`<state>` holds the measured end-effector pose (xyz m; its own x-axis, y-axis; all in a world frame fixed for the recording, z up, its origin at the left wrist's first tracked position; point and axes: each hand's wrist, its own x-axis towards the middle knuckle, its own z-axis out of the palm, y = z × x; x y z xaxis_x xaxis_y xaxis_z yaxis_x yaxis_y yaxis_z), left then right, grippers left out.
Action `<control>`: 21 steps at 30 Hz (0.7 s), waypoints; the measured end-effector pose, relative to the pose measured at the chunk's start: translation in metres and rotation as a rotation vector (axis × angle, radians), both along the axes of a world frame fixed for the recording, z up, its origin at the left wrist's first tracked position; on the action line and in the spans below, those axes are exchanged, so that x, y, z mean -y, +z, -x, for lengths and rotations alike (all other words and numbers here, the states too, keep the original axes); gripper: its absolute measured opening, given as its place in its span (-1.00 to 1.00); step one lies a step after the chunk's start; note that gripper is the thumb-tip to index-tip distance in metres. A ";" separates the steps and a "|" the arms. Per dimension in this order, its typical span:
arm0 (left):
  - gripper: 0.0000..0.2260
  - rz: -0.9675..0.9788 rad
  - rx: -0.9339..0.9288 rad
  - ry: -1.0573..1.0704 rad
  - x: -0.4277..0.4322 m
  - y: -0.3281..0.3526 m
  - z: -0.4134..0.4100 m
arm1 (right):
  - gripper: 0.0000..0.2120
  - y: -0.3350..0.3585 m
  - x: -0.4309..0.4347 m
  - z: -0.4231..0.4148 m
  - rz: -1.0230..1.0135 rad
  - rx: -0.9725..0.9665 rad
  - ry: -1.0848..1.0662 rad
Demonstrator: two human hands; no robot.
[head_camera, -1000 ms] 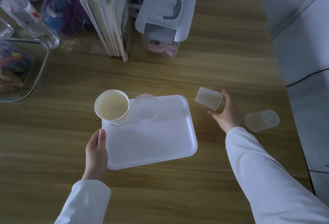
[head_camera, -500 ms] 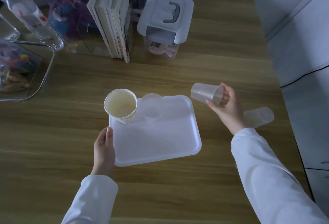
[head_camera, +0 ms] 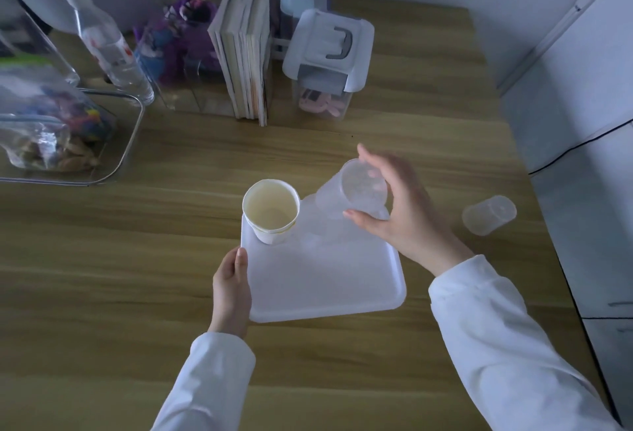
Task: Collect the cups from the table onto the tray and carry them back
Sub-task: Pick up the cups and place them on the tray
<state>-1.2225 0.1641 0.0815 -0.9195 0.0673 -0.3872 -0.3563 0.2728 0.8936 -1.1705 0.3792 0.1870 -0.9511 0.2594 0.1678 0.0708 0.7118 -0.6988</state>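
A white tray [head_camera: 329,286] lies on the wooden table [head_camera: 102,276]. A white paper cup [head_camera: 270,216] stands upright in the tray's far left corner. Beside it a clear plastic cup [head_camera: 311,235] stands on the tray, partly hidden. My right hand [head_camera: 407,214] holds a second clear plastic cup [head_camera: 349,194] tilted above the tray's far edge, over that standing cup. My left hand [head_camera: 231,288] grips the tray's left rim. A third clear plastic cup [head_camera: 489,214] lies on its side on the table to the right of the tray.
Upright books [head_camera: 245,53], a lidded plastic box [head_camera: 327,64], a water bottle [head_camera: 109,46] and a clear bin of snacks [head_camera: 58,136] line the back and left. A grey cabinet [head_camera: 589,156] borders the table's right edge.
My right hand picked the clear cup up off the table and carried it left, from beside the tray to above the tray's far edge. The left hand stays on the tray rim.
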 end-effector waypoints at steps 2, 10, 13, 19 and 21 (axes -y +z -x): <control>-0.70 -0.019 0.010 -0.003 0.005 0.000 -0.003 | -0.29 0.004 0.009 -0.002 -0.029 -0.003 0.018; -0.68 -0.064 0.011 -0.028 0.018 -0.002 -0.011 | -0.22 0.003 0.038 -0.007 -0.125 0.052 0.052; -0.68 -0.078 -0.002 -0.035 0.020 0.001 -0.013 | -0.20 0.000 0.047 -0.009 -0.151 0.096 0.053; -0.67 -0.121 0.015 -0.049 0.023 0.013 -0.016 | -0.20 -0.009 0.055 -0.013 -0.162 0.171 0.015; -0.67 -0.124 0.015 -0.061 0.022 0.014 -0.016 | -0.22 -0.013 0.058 -0.015 -0.145 0.172 0.004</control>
<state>-1.2065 0.1418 0.0957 -0.9066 0.1714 -0.3857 -0.3555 0.1823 0.9167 -1.1551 0.3214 0.1744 -0.9699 0.2406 0.0384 0.1770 0.8043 -0.5672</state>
